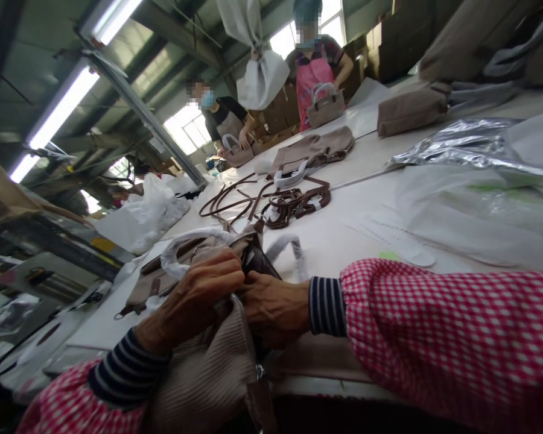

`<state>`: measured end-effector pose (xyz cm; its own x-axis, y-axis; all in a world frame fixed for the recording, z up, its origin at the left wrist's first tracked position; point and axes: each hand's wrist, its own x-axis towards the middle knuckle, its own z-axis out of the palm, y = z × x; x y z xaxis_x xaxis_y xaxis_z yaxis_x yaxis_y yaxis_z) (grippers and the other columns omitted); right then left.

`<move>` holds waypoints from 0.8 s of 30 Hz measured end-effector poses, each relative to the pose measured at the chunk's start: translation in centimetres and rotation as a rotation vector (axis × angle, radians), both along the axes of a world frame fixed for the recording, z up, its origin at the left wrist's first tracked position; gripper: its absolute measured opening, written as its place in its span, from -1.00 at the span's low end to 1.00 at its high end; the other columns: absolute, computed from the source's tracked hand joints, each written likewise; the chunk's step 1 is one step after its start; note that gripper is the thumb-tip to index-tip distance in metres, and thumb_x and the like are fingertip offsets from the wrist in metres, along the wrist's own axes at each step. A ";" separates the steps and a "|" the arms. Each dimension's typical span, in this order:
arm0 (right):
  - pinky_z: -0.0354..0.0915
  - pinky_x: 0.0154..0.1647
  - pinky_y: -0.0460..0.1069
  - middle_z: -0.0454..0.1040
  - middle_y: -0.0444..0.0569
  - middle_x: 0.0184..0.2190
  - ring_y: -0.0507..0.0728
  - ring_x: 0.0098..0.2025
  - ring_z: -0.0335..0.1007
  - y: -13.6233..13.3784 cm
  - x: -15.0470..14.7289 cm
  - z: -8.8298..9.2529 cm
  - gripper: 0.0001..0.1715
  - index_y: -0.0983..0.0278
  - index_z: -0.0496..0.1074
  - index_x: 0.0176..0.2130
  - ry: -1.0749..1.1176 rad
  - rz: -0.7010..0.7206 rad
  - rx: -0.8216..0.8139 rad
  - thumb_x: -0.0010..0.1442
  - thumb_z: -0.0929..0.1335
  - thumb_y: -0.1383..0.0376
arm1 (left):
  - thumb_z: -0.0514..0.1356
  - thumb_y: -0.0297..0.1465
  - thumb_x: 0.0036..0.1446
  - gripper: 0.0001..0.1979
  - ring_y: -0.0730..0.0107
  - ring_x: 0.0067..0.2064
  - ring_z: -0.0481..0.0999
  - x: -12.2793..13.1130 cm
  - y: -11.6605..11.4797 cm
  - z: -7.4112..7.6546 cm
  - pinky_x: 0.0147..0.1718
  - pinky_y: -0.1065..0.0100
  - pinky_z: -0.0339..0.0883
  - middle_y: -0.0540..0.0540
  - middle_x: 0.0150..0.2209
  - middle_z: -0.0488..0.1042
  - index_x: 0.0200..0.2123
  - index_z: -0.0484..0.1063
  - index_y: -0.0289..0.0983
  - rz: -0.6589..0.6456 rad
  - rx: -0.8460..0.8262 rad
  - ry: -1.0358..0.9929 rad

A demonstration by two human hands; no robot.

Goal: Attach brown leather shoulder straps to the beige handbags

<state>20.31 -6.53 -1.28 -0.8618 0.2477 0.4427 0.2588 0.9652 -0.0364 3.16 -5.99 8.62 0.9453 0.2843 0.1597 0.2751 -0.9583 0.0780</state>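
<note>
A long white table (357,211) runs from the near edge to the far side of a workshop with a beamed roof and bright windows. At left, a metal post (145,120) slants up beside three lit tubes (63,108). Brown cartons (400,45) are stacked far right, and a white sack (262,75) hangs far centre.

One taupe bag (203,380), ribbed and unzipped, is at the near edge, under two hands in red-and-white checked sleeves (438,319) with striped cuffs. The left hand (194,295) grasps the bag's edge, fingers curled at its mouth. The right hand (274,307) reaches into the opening; its fingers are hidden, so whether they are clenched or released cannot be told.

Two white-wrapped handles (292,244) arch just beyond the hands, and a second bag (142,289) lies to the left. Farther off is one heap of brown straps (283,208), tangled past counting, with a third bag (314,150) behind it. At far right are one small bag (409,114), one larger bag (461,39), one silver sheet (466,141) and clear plastic (493,211). Across the table, two co-workers (314,69), one in a pink apron, each handle one bag.
</note>
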 end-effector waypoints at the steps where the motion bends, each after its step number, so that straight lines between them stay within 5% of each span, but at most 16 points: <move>1: 0.19 -0.15 0.11 0.52 0.09 -0.08 0.24 -0.01 0.29 -0.1 0.5 0.3 -0.79 0.29 0.50 -0.18 0.037 -0.007 -0.011 0.24 0.42 0.19 | 0.00 -0.52 0.34 -0.78 0.25 -0.22 0.35 -0.3 0.1 0.0 -0.21 0.22 0.25 -0.11 -0.37 0.39 -0.39 0.29 -0.27 0.006 0.002 -0.026; 6: 0.28 -0.08 0.07 0.50 0.09 -0.06 0.23 0.00 0.31 0.3 1.8 1.4 -0.81 0.30 0.52 -0.15 0.116 -0.006 -0.078 0.21 0.42 0.29 | 0.06 -0.53 0.32 -0.80 0.26 -0.22 0.36 -1.0 0.3 0.0 -0.22 0.23 0.26 -0.09 -0.38 0.39 -0.39 0.32 -0.28 0.021 0.007 -0.133; 11: 0.32 -0.24 0.01 0.53 0.10 -0.24 0.17 -0.20 0.39 1.6 -0.5 0.0 -0.86 0.36 0.51 -0.26 0.116 -0.116 -0.253 0.19 0.44 0.30 | 0.05 -0.50 0.35 -0.77 0.27 -0.20 0.38 0.2 0.4 -0.5 -0.21 0.24 0.32 -0.10 -0.35 0.42 -0.40 0.30 -0.27 0.052 0.026 -0.148; 18: 0.33 0.07 0.05 0.55 0.06 -0.11 0.14 -0.04 0.44 0.3 3.4 0.4 -0.85 0.35 0.57 -0.20 0.434 -0.045 -0.423 0.21 0.40 0.48 | 0.14 -0.54 0.30 -0.89 0.06 0.15 0.40 -0.5 1.0 -0.9 0.19 -0.05 0.28 -0.16 -0.06 0.56 -0.18 0.44 -0.27 0.076 0.438 -0.035; 21: 0.33 0.06 0.06 0.56 0.04 -0.10 0.13 -0.05 0.44 0.9 6.6 0.8 -0.76 0.31 0.60 -0.14 0.613 -0.191 -0.491 0.23 0.37 0.49 | 0.15 -0.54 0.30 -0.82 -0.01 0.25 0.35 0.0 1.3 -2.8 0.33 -0.23 0.09 -0.18 0.07 0.55 -0.08 0.48 -0.27 0.102 0.548 -0.067; 24: 0.34 -0.06 0.03 0.55 0.03 -0.18 0.11 -0.14 0.44 1.7 8.6 0.6 -0.81 0.34 0.61 -0.22 0.678 -0.471 -0.543 0.19 0.39 0.49 | 0.10 -0.59 0.28 -0.77 0.12 0.14 0.46 1.2 1.6 -5.6 0.26 -0.03 0.26 -0.17 0.05 0.56 -0.13 0.50 -0.26 0.078 0.406 -0.017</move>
<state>28.88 -4.81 -0.69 -0.2288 0.8160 0.5308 0.3727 0.5772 -0.7266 4.33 -4.42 3.07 0.9197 0.2655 0.2893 0.3499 -0.8885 -0.2969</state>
